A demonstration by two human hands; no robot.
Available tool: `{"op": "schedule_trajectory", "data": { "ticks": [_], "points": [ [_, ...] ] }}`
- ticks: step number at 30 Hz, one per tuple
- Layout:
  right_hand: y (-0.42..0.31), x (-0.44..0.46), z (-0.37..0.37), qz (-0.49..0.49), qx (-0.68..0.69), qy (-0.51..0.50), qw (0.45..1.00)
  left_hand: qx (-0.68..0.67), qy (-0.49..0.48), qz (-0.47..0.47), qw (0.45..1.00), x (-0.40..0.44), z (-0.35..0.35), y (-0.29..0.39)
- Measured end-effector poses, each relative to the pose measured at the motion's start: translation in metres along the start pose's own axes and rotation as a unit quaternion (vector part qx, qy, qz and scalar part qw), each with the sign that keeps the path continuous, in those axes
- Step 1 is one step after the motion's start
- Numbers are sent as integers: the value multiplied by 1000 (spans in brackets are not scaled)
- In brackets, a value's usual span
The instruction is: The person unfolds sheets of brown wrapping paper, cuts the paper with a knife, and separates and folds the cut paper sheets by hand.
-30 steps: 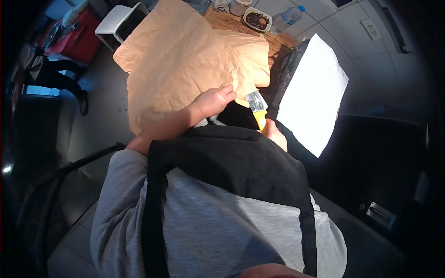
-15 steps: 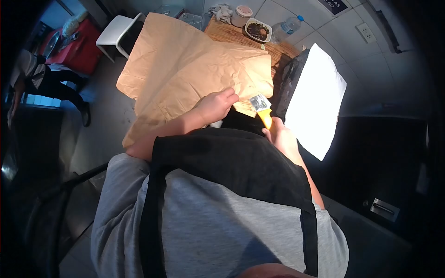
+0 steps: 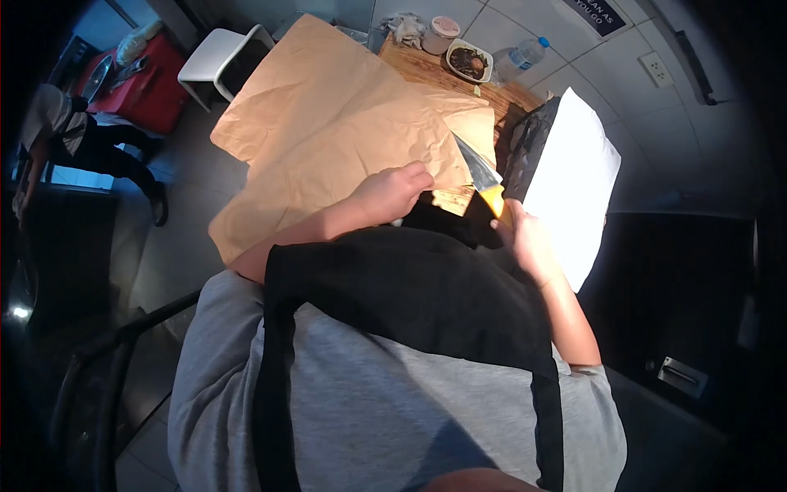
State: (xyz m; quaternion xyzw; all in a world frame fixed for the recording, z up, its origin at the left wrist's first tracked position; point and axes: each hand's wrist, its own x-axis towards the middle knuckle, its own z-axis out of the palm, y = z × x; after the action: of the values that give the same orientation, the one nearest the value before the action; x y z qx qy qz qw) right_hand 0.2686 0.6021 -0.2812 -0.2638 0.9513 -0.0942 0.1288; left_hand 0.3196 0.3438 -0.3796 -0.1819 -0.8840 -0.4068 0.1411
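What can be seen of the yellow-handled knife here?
The knife has a yellow handle, partly hidden in the right hand, and a shiny, metal-looking blade. It slants away from the person, up and left in view, the blade in among folds of brown paper. Its cutting edge is too unclear to tell.

White wall tiles (image 3: 602,90), dark grout, at upper right; power outlet (image 3: 656,70) and dark sign (image 3: 597,14) with pale lettering on them. Wood-grain worktop (image 3: 410,63) against the tiles, partly sunlit. White stool (image 3: 215,59) left of it, on a greyish floor (image 3: 193,176). Red container (image 3: 152,90) at far left. Bluish light at upper left. Lower right: black cabinet front (image 3: 680,287) with metal handle (image 3: 682,376). Edges fall into deep shadow.
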Motion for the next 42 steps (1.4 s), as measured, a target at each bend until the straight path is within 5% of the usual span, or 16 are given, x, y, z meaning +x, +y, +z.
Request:
{"op": "schedule_trajectory", "data": {
  "ticks": [7,20,24,27,29,30,33,42],
  "points": [
    [-14,49,16,0,35,-18,999,21,-7,15,1000,10,-5,15],
    [9,-43,-112,-83,-24,305,948,63,-23,197,978,109,-81,180],
    [73,-95,-120,-13,90,288,953,80,-68,273,956,138,-23,227],
    [149,-132,-109,-43,111,325,938,162,35,398,902,153,55,256],
    [195,-161,-101,11,146,296,944,132,-3,373,918,166,106,285],
    [215,-171,-96,18,160,295,942,15,-32,286,958,168,140,296],
    [273,-189,-55,54,199,290,935,-23,-235,159,959,194,188,308],
    [349,-206,20,211,107,121,964,-149,-215,122,957,186,340,255]
  ]
}}
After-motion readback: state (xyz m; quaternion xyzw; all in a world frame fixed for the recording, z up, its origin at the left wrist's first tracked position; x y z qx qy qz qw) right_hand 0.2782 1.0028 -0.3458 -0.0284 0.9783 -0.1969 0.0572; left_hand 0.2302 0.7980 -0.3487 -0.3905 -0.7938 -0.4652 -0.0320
